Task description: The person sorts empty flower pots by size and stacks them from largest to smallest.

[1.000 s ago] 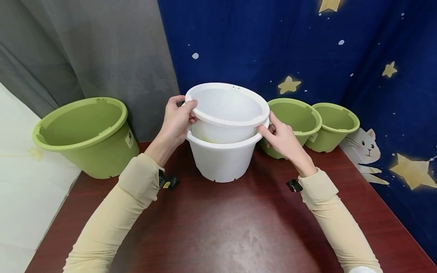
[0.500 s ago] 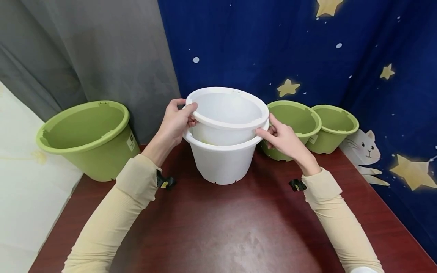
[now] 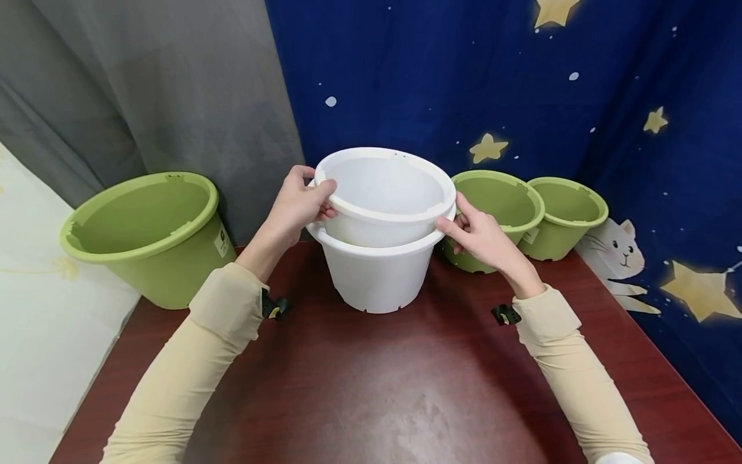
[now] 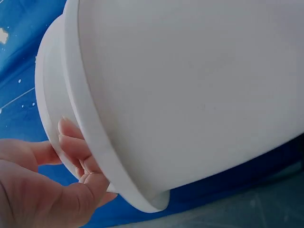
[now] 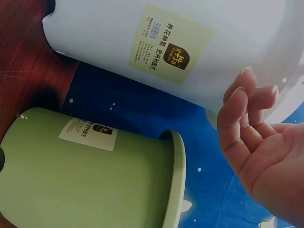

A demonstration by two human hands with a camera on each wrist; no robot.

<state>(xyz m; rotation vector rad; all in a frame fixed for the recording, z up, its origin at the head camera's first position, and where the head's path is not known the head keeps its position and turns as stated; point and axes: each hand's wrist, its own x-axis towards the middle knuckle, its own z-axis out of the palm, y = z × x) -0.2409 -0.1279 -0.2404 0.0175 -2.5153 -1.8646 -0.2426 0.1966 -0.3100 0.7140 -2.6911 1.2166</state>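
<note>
Two white plant pots stand nested at the middle of the table in the head view. The inner pot (image 3: 377, 231) sits partway down, its rim raised above the rim of the outer pot (image 3: 377, 277). My left hand (image 3: 295, 200) grips the inner rim at the left, thumb over the edge. At the right, my right hand (image 3: 478, 235) pinches the rim between thumb and index finger. From below, the left wrist view shows left fingers (image 4: 73, 145) curled under the inner rim (image 4: 47, 80). A printed label (image 5: 171, 45) marks the outer pot in the right wrist view.
A large green pot (image 3: 205, 270) stands at the left. Two smaller green pots, one nearer (image 3: 472, 261) and one farther right (image 3: 551, 241), stand behind my right hand. Grey and blue curtains (image 3: 394, 77) hang behind the dark red table (image 3: 371, 374).
The left forearm has swung slightly left, and the left thumb sits a little lower on the rim. The inner pot stays raised within the outer one. The head view has shifted slightly.
</note>
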